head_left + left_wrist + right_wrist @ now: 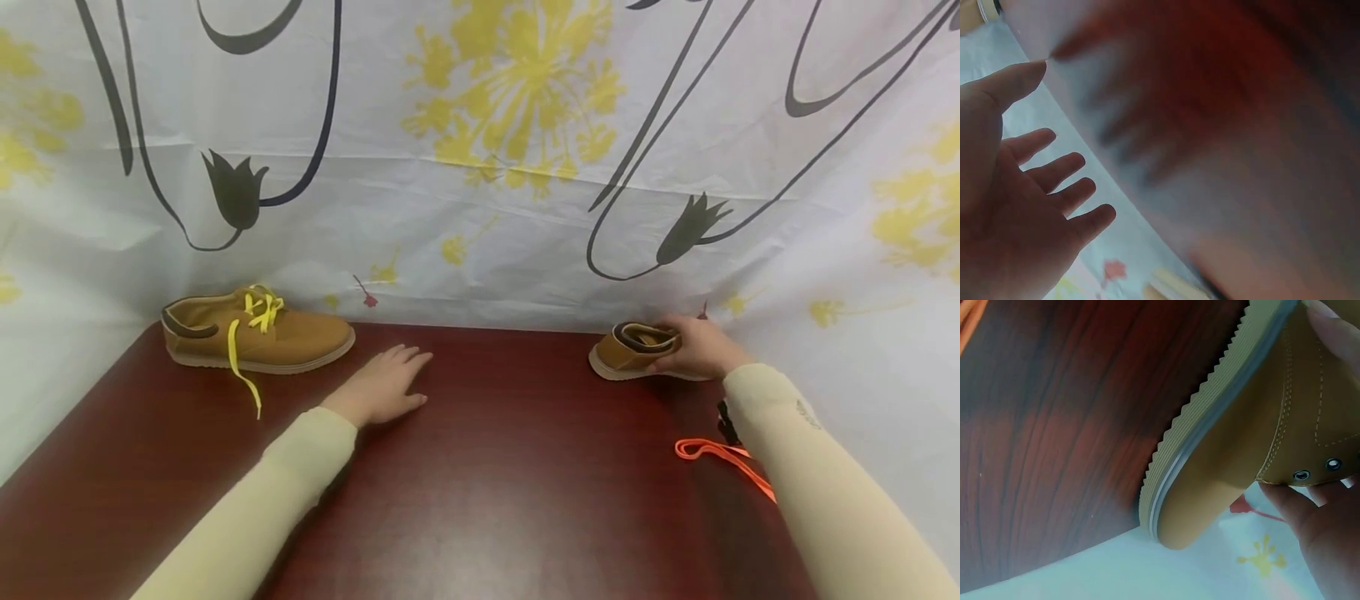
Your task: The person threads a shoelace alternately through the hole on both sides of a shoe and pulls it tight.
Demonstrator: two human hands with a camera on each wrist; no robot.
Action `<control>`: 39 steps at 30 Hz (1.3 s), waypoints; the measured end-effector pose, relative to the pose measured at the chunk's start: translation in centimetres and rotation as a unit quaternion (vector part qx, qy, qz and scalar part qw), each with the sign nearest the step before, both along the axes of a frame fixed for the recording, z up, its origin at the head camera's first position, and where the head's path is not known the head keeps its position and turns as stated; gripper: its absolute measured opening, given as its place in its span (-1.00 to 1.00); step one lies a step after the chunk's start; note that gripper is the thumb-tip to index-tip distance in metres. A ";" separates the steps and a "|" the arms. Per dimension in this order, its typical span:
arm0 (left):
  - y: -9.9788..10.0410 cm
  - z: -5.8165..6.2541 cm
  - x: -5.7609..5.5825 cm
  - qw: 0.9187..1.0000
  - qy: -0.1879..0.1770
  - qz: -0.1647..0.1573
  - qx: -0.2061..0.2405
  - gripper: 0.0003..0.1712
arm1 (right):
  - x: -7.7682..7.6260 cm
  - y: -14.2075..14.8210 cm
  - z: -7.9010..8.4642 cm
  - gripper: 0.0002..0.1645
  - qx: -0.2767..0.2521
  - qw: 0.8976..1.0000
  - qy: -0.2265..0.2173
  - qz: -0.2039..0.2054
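At the table's back right stands a tan shoe [624, 358], its heel facing left in the head view. My right hand [699, 346] grips it across the top, thumb on the near side and fingers over the far side. In the right wrist view the shoe [1222, 478] shows a ridged pale sole and eyelets with no lace through the visible ones. My left hand [384, 385] is spread palm down over the table, holding nothing. Just left of it, a matching tan shoe [307, 337] with a loosely threaded yellow lace [240, 362] points its toe right.
An orange lace [720, 450] lies on the glossy dark red table [510, 467], beside my right forearm. Behind the table's back edge hangs a white sheet [360, 200] printed with yellow and grey flowers. The sheet also covers both sides.
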State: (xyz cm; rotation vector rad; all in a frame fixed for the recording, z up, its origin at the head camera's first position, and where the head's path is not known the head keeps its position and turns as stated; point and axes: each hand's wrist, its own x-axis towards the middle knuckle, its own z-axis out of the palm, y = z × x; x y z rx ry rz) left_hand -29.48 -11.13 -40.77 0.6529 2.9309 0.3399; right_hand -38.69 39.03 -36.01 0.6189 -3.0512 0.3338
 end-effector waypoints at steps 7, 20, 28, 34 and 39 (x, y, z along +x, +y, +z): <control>3.5 0.6 0.7 0.999 -0.033 -0.005 0.022 -0.14 | 1.4 -3.0 0.3 -0.12 0.012 1.000 0.023 0.007; 7.6 1.6 1.2 0.991 -0.034 0.029 0.127 0.03 | 5.7 -11.7 0.0 -0.16 -0.004 0.999 0.035 0.014; 9.0 1.5 1.6 0.980 -0.010 0.021 0.197 0.21 | 8.1 -16.5 -0.1 -0.15 0.004 0.998 0.050 0.049; 9.0 1.5 1.8 0.976 -0.003 0.000 0.218 0.16 | 9.6 -19.6 -0.3 -0.12 -0.007 0.996 0.061 0.068; 8.9 1.7 1.9 0.980 0.021 0.015 0.197 0.13 | 10.3 -21.3 -0.5 -0.12 -0.023 0.996 0.058 0.066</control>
